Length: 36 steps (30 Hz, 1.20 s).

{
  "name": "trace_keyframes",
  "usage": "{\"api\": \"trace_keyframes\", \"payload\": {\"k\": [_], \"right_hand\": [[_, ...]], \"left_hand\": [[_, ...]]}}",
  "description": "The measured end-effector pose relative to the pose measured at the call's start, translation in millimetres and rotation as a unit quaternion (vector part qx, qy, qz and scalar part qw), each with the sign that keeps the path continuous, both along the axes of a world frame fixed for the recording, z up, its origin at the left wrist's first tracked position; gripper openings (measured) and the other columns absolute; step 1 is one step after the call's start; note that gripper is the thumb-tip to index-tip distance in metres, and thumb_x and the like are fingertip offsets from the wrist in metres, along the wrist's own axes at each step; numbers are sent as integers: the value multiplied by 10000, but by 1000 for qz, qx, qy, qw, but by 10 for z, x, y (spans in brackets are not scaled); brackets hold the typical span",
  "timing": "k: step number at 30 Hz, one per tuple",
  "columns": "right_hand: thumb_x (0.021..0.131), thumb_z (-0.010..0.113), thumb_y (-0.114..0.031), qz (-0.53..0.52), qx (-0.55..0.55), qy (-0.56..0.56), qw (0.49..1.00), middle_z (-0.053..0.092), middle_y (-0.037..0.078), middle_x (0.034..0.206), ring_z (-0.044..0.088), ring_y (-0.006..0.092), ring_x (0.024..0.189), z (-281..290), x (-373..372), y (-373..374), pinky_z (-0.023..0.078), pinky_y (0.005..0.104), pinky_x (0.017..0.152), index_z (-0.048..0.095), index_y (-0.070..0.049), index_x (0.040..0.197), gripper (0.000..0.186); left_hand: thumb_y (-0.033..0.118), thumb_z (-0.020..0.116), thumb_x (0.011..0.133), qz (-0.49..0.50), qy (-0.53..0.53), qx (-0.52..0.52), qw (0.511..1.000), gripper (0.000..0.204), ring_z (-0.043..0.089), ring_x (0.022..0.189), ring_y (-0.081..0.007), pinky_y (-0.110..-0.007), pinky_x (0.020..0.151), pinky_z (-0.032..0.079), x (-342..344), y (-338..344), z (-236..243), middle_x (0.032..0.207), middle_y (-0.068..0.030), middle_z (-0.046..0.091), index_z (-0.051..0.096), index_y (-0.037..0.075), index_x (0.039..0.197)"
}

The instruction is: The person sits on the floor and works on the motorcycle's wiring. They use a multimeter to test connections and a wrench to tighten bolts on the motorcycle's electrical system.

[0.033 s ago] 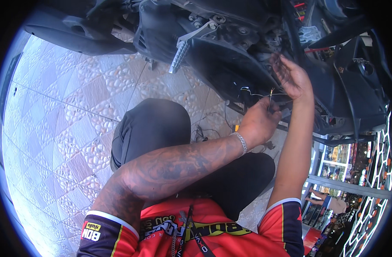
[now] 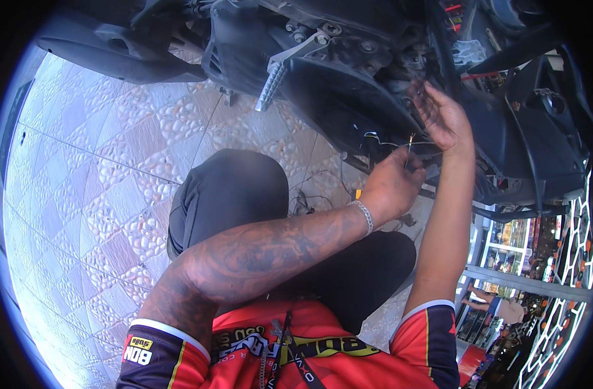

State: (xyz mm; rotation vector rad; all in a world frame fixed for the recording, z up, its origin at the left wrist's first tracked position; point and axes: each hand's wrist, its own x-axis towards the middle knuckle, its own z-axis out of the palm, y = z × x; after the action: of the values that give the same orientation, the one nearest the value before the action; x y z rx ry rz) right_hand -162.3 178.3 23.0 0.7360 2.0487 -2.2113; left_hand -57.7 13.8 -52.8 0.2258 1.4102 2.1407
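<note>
My left hand (image 2: pixel 395 183), with a chain bracelet at its wrist, is closed on a thin electrical wire (image 2: pixel 410 144) whose tip shows a copper-coloured end pointing up. Just beyond it, my right hand (image 2: pixel 443 122) is raised beside the motorcycle (image 2: pixel 348 91), palm turned inward, fingers loosely bent and apart, the thumb separate. No object shows in that palm. A pale thin wire with a white end (image 2: pixel 372 134) runs from the dark bodywork toward my hands. Part of the wire in my left hand is hidden by the fingers.
A metal footpeg (image 2: pixel 269 84) juts from the motorcycle toward me. Dark cables (image 2: pixel 303 202) lie on the patterned stone floor (image 2: pixel 102 175) near my knee (image 2: pixel 228 194). Dark body panels (image 2: pixel 530 142) stand at the right. Farther off are shop shelves and another person (image 2: pixel 504 308).
</note>
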Motion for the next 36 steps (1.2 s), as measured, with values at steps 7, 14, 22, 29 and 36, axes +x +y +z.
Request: {"api": "trace_keyframes", "payload": {"k": [7,14,22,29,36], "right_hand": [[993,565,-33,-22,-71,30,997,694,224,1095,727,291,988,-22,-247,-32,652,341,826,579,124,1130,208],[979,570,-6,-53,-118,64,990,701,221,1039,739,294,933,-14,-366,-57,660,346,814,563,129,1089,175],[993,561,-47,-150,-41,87,984,686,170,922,720,239,755,-126,-489,-266,634,292,641,567,79,1057,141],[989,604,-89,-149,-4,55,987,604,37,756,536,102,559,-85,-339,12,400,201,446,605,10,1062,123],[990,641,-154,-152,45,13,987,527,-39,711,386,34,513,-59,-148,198,292,184,428,649,-68,1040,100]], "left_hand": [[212,692,936,-12,-2,1,1000,231,518,662,-105,-302,635,459,-109,3,-32,721,-20,560,609,33,1056],[213,683,942,-8,5,-6,1000,217,519,677,-110,-310,651,463,-110,33,-44,735,-17,567,615,39,1052],[218,664,954,-6,4,-11,1000,205,543,747,-117,-306,725,481,-69,36,-35,820,-38,606,625,34,1036],[192,640,927,-25,-28,0,999,208,607,693,-163,-344,652,499,-6,-1,-35,778,-81,628,593,27,1046],[194,659,932,-42,-7,-20,999,225,593,730,-157,-329,681,490,91,46,-72,809,-76,617,603,31,1077]]}}
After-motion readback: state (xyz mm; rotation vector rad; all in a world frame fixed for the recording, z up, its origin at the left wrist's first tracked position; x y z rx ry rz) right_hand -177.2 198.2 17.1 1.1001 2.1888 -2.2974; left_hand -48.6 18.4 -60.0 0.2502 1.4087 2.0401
